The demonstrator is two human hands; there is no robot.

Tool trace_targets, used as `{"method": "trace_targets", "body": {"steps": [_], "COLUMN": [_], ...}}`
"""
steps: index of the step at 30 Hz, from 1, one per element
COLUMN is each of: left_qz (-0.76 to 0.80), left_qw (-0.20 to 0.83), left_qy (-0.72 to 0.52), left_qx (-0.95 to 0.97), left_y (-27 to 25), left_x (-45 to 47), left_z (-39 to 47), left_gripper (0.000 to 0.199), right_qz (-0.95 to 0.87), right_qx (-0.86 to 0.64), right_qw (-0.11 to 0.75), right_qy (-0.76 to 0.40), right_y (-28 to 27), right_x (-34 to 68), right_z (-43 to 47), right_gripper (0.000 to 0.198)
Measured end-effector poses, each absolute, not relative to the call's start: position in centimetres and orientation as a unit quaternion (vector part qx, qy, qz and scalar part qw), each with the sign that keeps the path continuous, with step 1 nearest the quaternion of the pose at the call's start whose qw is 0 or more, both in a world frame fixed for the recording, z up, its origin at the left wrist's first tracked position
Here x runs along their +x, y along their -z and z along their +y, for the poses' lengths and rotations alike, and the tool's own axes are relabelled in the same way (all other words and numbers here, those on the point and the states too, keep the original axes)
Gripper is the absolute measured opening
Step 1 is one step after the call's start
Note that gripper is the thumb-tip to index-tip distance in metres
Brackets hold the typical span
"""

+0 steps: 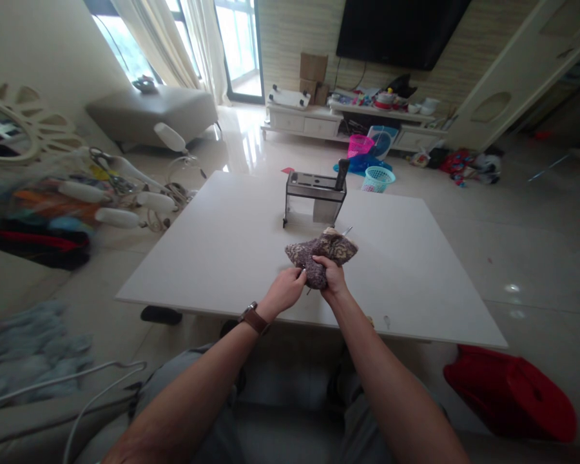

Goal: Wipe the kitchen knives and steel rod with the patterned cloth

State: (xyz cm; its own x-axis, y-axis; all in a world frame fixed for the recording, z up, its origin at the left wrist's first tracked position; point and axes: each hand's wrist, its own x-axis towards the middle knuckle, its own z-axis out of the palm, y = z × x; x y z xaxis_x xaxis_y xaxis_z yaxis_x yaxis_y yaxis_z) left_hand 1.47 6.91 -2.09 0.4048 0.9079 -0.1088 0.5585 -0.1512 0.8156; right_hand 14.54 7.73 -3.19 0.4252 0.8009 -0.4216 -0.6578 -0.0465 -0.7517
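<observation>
A brown, patterned, fuzzy cloth [314, 265] is bunched up above the near part of the white table [222, 258]. My right hand [335, 278] grips it from the right, thumb laid across the front. On the left side, my left hand [290, 287] is closed, its fingertips pinching the cloth's lower left edge. A thin, shiny tip [348, 230] pokes out past the upper right of the cloth, and a small dark end shows below it; the folds hide whatever lies between. Just beyond stands a knife block [314, 187] with a black-handled knife [342, 173] in its right end.
A small, clear object [386, 320] lies near the table's front edge. A red stool or bag [512, 393] sits at the lower right. Beyond the table are a turquoise basket [378, 177], a pink basket [360, 145] and a low TV cabinet [302, 124]. A lamp [140, 200] with white shades stands left.
</observation>
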Motion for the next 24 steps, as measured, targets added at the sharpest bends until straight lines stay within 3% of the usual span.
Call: {"method": "trace_targets", "body": {"steps": [24], "left_qz": [0.498], "left_qw": [0.404], "left_qy": [-0.211], "left_qx": [0.738], "left_y": [1.9], "left_x": [1.1], "left_z": [6.9], "left_gripper": [0.037], "right_qz": [-0.064], "right_qx": [-0.501], "right_qw": [0.690], "right_qy": [-0.519], "right_y": [4.1], "right_x": [14.4], "right_z": [8.0], "right_gripper": [0.029]}}
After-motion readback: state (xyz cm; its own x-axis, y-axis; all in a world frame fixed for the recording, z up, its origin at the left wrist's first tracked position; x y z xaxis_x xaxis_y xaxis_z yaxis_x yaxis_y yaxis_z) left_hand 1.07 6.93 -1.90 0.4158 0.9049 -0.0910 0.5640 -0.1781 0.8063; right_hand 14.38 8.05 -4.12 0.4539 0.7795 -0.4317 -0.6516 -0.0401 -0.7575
